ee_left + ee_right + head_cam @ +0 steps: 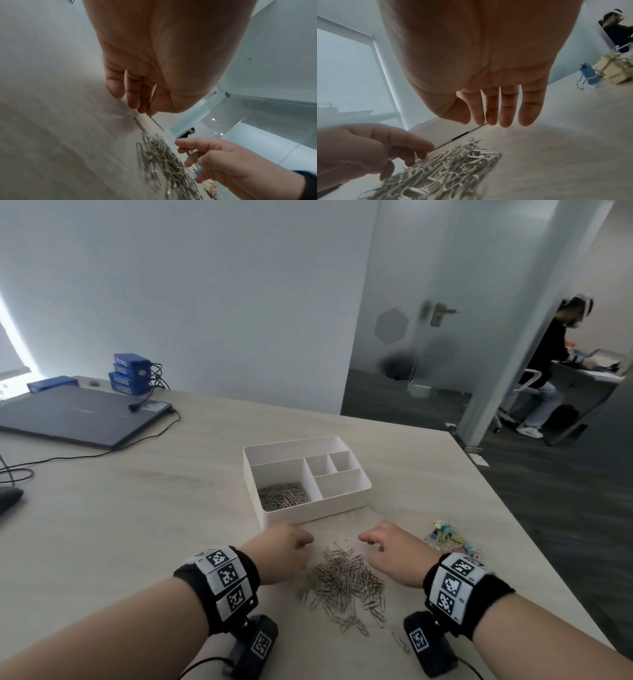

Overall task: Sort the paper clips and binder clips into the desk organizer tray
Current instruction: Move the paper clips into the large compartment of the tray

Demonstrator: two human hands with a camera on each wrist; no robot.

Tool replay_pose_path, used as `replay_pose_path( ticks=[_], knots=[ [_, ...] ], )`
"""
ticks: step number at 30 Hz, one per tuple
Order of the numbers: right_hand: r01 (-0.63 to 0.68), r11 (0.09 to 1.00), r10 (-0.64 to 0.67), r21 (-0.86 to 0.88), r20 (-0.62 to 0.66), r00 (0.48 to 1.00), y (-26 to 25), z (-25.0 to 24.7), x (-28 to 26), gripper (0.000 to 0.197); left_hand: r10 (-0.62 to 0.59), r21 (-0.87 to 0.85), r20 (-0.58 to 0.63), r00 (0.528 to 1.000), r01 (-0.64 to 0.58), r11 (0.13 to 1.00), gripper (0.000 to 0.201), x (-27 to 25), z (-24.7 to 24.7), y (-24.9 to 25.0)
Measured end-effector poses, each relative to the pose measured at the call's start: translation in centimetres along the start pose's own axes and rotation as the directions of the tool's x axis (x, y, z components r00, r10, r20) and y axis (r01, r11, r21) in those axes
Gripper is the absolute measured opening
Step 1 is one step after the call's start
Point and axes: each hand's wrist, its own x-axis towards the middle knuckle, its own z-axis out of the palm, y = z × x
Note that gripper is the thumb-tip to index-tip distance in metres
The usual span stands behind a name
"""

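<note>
The loose heap of silver wire paper clips (342,580) lies on the pale wood-grain surface (171,508) directly between the two hands, nearer the person than the white plastic desk organizer tray (342,508). The left hand (284,553) sits just beside the heap's left edge and the right hand (390,556) just beside its right edge, about equally near, so the heap is flanked rather than covered. Both grips are released: the fingers hang relaxed, pointing down toward the surface, and neither holds anything. The heap runs longest from the tray side back toward the person, so the two palms face its long flanks; a gather from both sides inward looks like the natural next move. The tray stands just beyond the fingertips, and its large near-left compartment already holds a layer of the same silver clips (282,496). The small pile of pastel-coloured binder clips (448,539) rests to the right of the right hand, apart from the heap, and the tray's other compartments show nothing inside.
</note>
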Motion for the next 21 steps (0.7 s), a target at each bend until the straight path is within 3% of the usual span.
replay_pose_path(
  ticks=[5, 8, 11, 14, 17, 19, 21],
  knots=[
    [0.0, 0.994, 0.008, -0.108, 0.07, 0.998, -1.8, 1.2, 1.4, 0.056, -0.06, 0.13, 0.099, 0.993, 0.047, 0.99, 0.049, 0.6, 0.5, 1.1],
    [0.102, 0.993, -0.093, -0.063, 0.132, 0.987, -2.6, 1.7, 0.9, 0.053, -0.003, 0.173, 0.153, 0.988, -0.024, 0.985, 0.044, 0.4, 0.9, 2.3],
    [0.164, 0.986, -0.156, -0.029, 0.179, 0.971, -2.5, 1.4, -0.1, 0.051, 0.059, 0.128, 0.226, 0.972, -0.09, 0.988, 0.053, 0.3, 1.0, 2.5],
    [0.189, 0.982, -0.188, -0.002, 0.114, 0.976, -1.6, 0.3, -1.6, 0.05, 0.11, 0.099, 0.225, 0.968, -0.135, 0.986, 0.053, 0.2, 0.5, 2.4],
    [0.13, 0.991, -0.13, 0.005, 0.133, 0.983, 0.0, -0.8, -3.0, 0.079, 0.085, 0.13, 0.127, 0.988, -0.101, 0.986, 0.05, 0.2, -0.4, 1.6],
    [0.071, 0.997, -0.061, -0.04, 0.213, 0.975, 1.0, -1.2, -3.9, 0.105, 0.044, 0.177, 0.125, 0.991, -0.066, 0.982, 0.071, 0.3, -0.9, 0.8],
    [0.06, 0.991, -0.026, -0.117, 0.276, 0.961, 1.5, -1.3, -4.7, 0.118, 0.017, 0.193, 0.181, 0.983, -0.052, 0.98, 0.091, 0.1, -1.3, 0.2]
  ],
)
